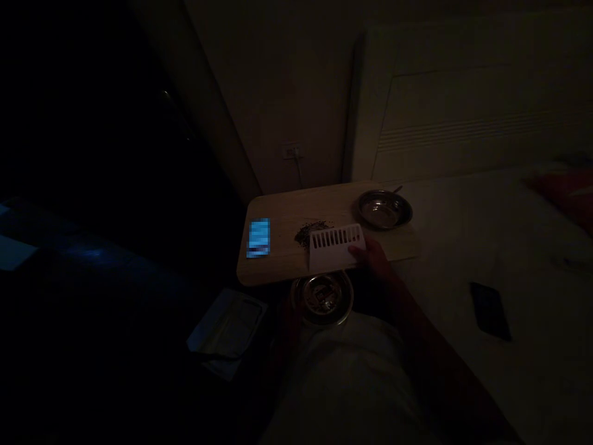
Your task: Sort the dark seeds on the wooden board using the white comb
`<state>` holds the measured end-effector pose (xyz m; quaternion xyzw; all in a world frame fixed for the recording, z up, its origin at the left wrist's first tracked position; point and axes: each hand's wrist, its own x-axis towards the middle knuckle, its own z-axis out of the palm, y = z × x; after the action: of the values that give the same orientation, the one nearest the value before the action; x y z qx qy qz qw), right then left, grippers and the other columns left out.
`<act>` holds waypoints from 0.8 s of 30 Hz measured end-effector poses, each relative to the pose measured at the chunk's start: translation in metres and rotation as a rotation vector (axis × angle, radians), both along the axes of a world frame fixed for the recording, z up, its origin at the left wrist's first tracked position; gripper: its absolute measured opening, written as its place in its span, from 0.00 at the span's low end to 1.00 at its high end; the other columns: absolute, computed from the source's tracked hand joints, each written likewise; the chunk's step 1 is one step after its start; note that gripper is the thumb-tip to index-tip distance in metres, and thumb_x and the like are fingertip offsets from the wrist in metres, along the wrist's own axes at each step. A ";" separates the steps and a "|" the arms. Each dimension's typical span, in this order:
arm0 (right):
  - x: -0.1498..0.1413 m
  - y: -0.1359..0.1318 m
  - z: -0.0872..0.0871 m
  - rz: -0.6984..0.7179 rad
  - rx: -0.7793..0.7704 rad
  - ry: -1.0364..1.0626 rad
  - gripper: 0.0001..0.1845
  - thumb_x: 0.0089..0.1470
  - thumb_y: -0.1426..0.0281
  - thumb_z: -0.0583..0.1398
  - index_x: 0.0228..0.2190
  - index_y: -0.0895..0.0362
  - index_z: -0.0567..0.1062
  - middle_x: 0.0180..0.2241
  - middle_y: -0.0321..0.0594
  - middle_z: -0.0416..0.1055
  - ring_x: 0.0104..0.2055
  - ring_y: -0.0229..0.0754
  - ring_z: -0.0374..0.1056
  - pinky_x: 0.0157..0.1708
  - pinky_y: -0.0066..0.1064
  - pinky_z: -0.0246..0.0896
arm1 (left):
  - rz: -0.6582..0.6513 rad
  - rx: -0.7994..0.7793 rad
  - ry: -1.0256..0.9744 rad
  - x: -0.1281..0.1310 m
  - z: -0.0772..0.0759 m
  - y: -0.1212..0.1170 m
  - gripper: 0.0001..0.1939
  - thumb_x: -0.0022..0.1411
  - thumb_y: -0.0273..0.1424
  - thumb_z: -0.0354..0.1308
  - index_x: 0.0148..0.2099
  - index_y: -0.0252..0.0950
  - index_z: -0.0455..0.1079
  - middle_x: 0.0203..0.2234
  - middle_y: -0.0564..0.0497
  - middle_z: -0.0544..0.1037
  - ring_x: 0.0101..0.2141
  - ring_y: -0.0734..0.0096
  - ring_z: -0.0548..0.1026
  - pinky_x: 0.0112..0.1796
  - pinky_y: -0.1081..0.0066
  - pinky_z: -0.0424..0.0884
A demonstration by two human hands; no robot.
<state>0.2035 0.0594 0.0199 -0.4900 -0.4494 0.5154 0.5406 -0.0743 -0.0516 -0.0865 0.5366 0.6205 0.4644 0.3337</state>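
My right hand (373, 254) grips the right end of a white slotted plastic piece (336, 256), with the thumb on its face. It is tilted over the near edge of a wooden table (287, 266). Just behind it lies a loose pile of small dark bits (306, 235), partly covered by the piece. Below the table edge is a shiny metal bowl (343, 315) with some dark bits inside. My left hand (291, 314), very dim, holds the bowl's left side; its fingers barely show.
A second metal bowl (386, 213) with a handle sticking out stands at the table's back right. A lit phone (258, 238) lies at the left. A dark phone (490, 311) rests on the bed (445, 247). A pale bag or box (227, 334) is low left, and a socket (291, 151) is on the wall.
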 end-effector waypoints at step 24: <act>-0.002 0.004 -0.007 0.014 0.030 -0.077 0.24 0.43 0.56 0.71 0.40 0.55 0.79 0.38 0.41 0.81 0.37 0.47 0.74 0.38 0.37 0.70 | -0.014 -0.053 -0.011 -0.004 -0.006 0.002 0.29 0.65 0.43 0.57 0.65 0.41 0.68 0.63 0.42 0.72 0.64 0.51 0.68 0.64 0.49 0.60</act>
<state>0.2015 0.0630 0.0130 -0.4984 -0.4810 0.4931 0.5264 -0.0780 -0.0492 -0.0925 0.5293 0.6270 0.4484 0.3544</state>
